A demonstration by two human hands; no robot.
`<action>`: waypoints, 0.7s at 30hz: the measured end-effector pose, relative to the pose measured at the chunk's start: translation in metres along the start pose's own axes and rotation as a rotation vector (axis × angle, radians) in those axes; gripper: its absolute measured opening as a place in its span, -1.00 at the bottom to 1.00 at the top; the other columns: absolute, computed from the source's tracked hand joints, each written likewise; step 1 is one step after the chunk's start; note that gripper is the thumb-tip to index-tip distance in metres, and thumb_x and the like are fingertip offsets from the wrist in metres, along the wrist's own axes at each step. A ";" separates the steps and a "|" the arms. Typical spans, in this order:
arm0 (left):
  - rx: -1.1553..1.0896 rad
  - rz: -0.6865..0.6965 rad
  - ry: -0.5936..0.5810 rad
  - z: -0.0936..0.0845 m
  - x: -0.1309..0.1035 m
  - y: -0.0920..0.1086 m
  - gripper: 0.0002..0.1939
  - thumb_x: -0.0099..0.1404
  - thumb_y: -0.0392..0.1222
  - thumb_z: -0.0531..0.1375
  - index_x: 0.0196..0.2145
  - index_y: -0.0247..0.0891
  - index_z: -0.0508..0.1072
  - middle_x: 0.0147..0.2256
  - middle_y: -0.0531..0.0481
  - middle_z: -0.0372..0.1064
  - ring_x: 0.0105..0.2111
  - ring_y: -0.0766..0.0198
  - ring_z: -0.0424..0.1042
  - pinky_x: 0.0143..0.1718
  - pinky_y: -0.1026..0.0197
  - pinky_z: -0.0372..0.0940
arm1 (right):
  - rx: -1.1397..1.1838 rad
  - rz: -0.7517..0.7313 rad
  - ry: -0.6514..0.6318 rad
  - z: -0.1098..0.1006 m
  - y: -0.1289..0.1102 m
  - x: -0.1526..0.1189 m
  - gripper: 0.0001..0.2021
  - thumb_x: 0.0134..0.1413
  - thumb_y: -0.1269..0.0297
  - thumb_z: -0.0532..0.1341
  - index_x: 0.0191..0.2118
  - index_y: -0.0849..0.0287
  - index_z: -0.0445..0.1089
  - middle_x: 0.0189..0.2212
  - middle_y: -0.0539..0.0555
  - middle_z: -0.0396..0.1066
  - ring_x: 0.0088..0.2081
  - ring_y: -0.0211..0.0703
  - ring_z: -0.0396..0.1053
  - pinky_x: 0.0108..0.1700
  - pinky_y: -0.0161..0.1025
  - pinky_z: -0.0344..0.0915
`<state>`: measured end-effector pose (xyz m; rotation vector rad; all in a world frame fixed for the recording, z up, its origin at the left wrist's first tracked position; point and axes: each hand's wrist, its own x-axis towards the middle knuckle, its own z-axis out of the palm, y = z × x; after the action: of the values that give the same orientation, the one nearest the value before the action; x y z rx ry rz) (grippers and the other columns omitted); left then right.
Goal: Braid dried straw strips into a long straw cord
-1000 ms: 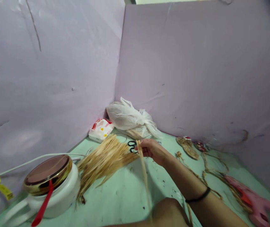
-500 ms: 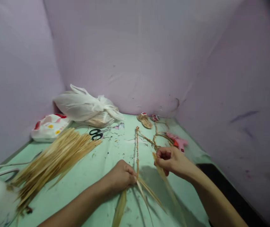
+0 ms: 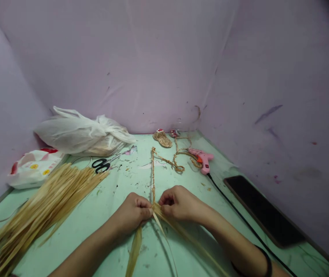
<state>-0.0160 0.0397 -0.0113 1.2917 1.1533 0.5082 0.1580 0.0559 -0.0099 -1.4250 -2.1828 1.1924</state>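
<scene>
A thin braided cord (image 3: 153, 173) of dried, straw-coloured strips runs up the table from between my hands. My left hand (image 3: 135, 213) pinches the cord's lower end, with a wide strip (image 3: 134, 250) hanging below it. Close on the right, my right hand (image 3: 178, 204) is closed on a long dried strip (image 3: 187, 236) at the braid's end. Another narrow pale strip (image 3: 162, 231) trails down between the hands. More braided cord (image 3: 177, 166) lies curled farther up the table.
Left of my hands lies a bundle of dried strips (image 3: 51, 207), near black-handled scissors (image 3: 102, 165), a wipes pack (image 3: 35, 167) and a tied white plastic bag (image 3: 83, 132). To the right are a pink glue gun (image 3: 206, 159) and a black phone (image 3: 264, 209). A small woven sole shape (image 3: 162, 139) lies behind.
My right hand has brought its strip leftward and down to the braid's end, beside my left hand. The left hand keeps its pinch. The view has turned somewhat to the right.
</scene>
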 end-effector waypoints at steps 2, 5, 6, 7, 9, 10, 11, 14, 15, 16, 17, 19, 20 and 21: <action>0.005 -0.006 0.011 0.001 -0.001 0.001 -0.80 -0.14 -0.22 0.06 -0.80 -0.29 0.13 -0.82 0.18 -0.11 -0.74 0.51 -0.17 -0.66 0.30 -0.28 | 0.018 0.011 0.005 0.000 -0.001 -0.001 -0.78 -0.26 0.40 0.06 -0.46 0.27 0.44 -0.62 0.00 0.31 -0.58 -0.36 0.16 -0.59 -0.45 0.02; 0.013 -0.014 0.019 0.002 -0.001 0.000 -0.79 -0.14 -0.21 0.07 -0.80 -0.29 0.13 -0.82 0.18 -0.11 -0.74 0.51 -0.18 -0.67 0.30 -0.28 | 0.126 0.044 -0.054 -0.002 -0.004 -0.004 -0.81 -0.25 0.42 0.07 -0.46 0.28 0.40 -0.64 -0.03 0.25 -0.60 -0.38 0.12 -0.59 -0.45 0.03; 0.021 -0.014 0.020 0.002 0.000 0.000 -0.79 -0.14 -0.21 0.07 -0.79 -0.29 0.13 -0.82 0.18 -0.11 -0.74 0.52 -0.18 -0.67 0.30 -0.28 | 0.170 0.053 -0.078 -0.002 -0.005 -0.005 -0.81 -0.25 0.43 0.07 -0.45 0.28 0.39 -0.64 -0.05 0.23 -0.60 -0.39 0.11 -0.59 -0.45 0.04; 0.027 -0.010 0.022 0.002 0.000 -0.001 -0.79 -0.14 -0.21 0.07 -0.79 -0.29 0.13 -0.82 0.18 -0.10 -0.74 0.51 -0.17 -0.67 0.30 -0.27 | 0.207 0.057 -0.091 -0.003 -0.007 -0.006 -0.81 -0.24 0.45 0.06 -0.44 0.28 0.39 -0.64 -0.05 0.22 -0.60 -0.40 0.11 -0.58 -0.45 0.05; 0.034 -0.008 0.029 0.003 0.001 -0.003 -0.79 -0.14 -0.21 0.06 -0.79 -0.29 0.13 -0.82 0.18 -0.09 -0.74 0.51 -0.16 -0.67 0.30 -0.26 | 0.248 0.055 -0.070 -0.003 -0.009 -0.007 -0.80 -0.24 0.49 0.05 -0.42 0.28 0.38 -0.64 -0.06 0.20 -0.59 -0.41 0.10 -0.56 -0.45 0.06; 0.036 -0.009 0.028 0.003 0.002 -0.003 -0.79 -0.14 -0.21 0.06 -0.80 -0.29 0.13 -0.82 0.18 -0.09 -0.74 0.51 -0.16 -0.67 0.30 -0.26 | 0.252 0.053 -0.046 -0.003 -0.010 -0.008 -0.79 -0.24 0.50 0.04 -0.42 0.28 0.37 -0.63 -0.06 0.20 -0.59 -0.41 0.10 -0.54 -0.45 0.06; 0.039 -0.010 0.027 0.004 0.002 -0.004 -0.79 -0.14 -0.21 0.06 -0.80 -0.29 0.13 -0.82 0.17 -0.09 -0.74 0.51 -0.16 -0.67 0.30 -0.26 | 0.255 0.052 -0.027 -0.002 -0.011 -0.008 -0.79 -0.24 0.51 0.04 -0.42 0.28 0.37 -0.63 -0.06 0.20 -0.58 -0.41 0.10 -0.53 -0.45 0.07; 0.041 -0.017 0.023 0.004 0.001 -0.003 -0.79 -0.13 -0.20 0.06 -0.79 -0.30 0.15 -0.82 0.18 -0.09 -0.75 0.51 -0.17 -0.67 0.31 -0.27 | 0.359 0.123 -0.077 0.001 -0.013 -0.009 -0.81 -0.19 0.49 0.03 -0.40 0.26 0.33 -0.63 -0.05 0.21 -0.60 -0.38 0.17 -0.53 -0.41 0.14; 0.042 -0.017 0.021 0.004 0.001 -0.003 -0.79 -0.13 -0.19 0.07 -0.78 -0.30 0.16 -0.82 0.18 -0.09 -0.75 0.51 -0.16 -0.67 0.31 -0.27 | 0.424 0.159 -0.111 0.003 -0.013 -0.009 -0.83 -0.16 0.46 0.03 -0.39 0.25 0.31 -0.63 -0.05 0.21 -0.61 -0.37 0.19 -0.54 -0.39 0.17; 0.043 -0.016 0.019 0.004 0.001 -0.003 -0.79 -0.13 -0.18 0.07 -0.78 -0.31 0.16 -0.82 0.18 -0.09 -0.74 0.51 -0.16 -0.67 0.31 -0.26 | 0.490 0.191 -0.136 0.004 -0.014 -0.009 -0.86 -0.14 0.43 0.03 -0.38 0.24 0.28 -0.63 -0.06 0.20 -0.62 -0.36 0.21 -0.54 -0.37 0.20; 0.045 -0.014 0.017 0.004 0.001 -0.003 -0.79 -0.12 -0.17 0.08 -0.77 -0.31 0.17 -0.81 0.18 -0.08 -0.74 0.51 -0.16 -0.67 0.31 -0.26 | 0.545 0.214 -0.147 0.006 -0.014 -0.010 -0.88 -0.13 0.40 0.05 -0.39 0.23 0.26 -0.63 -0.07 0.19 -0.63 -0.36 0.21 -0.55 -0.36 0.22; 0.051 -0.010 0.014 0.003 0.001 -0.003 -0.79 -0.12 -0.17 0.08 -0.77 -0.31 0.17 -0.81 0.18 -0.07 -0.74 0.51 -0.15 -0.67 0.31 -0.26 | 0.598 0.230 -0.127 0.008 -0.015 -0.010 -0.91 -0.15 0.38 0.10 -0.41 0.23 0.25 -0.65 -0.10 0.16 -0.65 -0.39 0.18 -0.56 -0.37 0.23; 0.052 -0.010 0.015 0.004 0.001 -0.002 -0.79 -0.12 -0.17 0.08 -0.77 -0.31 0.17 -0.81 0.18 -0.08 -0.74 0.52 -0.15 -0.67 0.31 -0.26 | 0.602 0.230 -0.110 0.008 -0.016 -0.009 -0.92 -0.16 0.39 0.12 -0.43 0.23 0.24 -0.66 -0.11 0.15 -0.66 -0.41 0.15 -0.58 -0.39 0.22; 0.050 -0.013 0.017 0.004 0.001 -0.002 -0.79 -0.13 -0.17 0.08 -0.78 -0.31 0.17 -0.82 0.18 -0.08 -0.74 0.52 -0.16 -0.67 0.31 -0.26 | 0.602 0.227 -0.094 0.008 -0.017 -0.009 -0.93 -0.18 0.40 0.13 -0.45 0.24 0.24 -0.67 -0.11 0.16 -0.67 -0.43 0.13 -0.60 -0.41 0.19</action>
<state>-0.0130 0.0379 -0.0140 1.3244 1.1943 0.4840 0.1469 0.0413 -0.0001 -1.3769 -1.5255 1.8272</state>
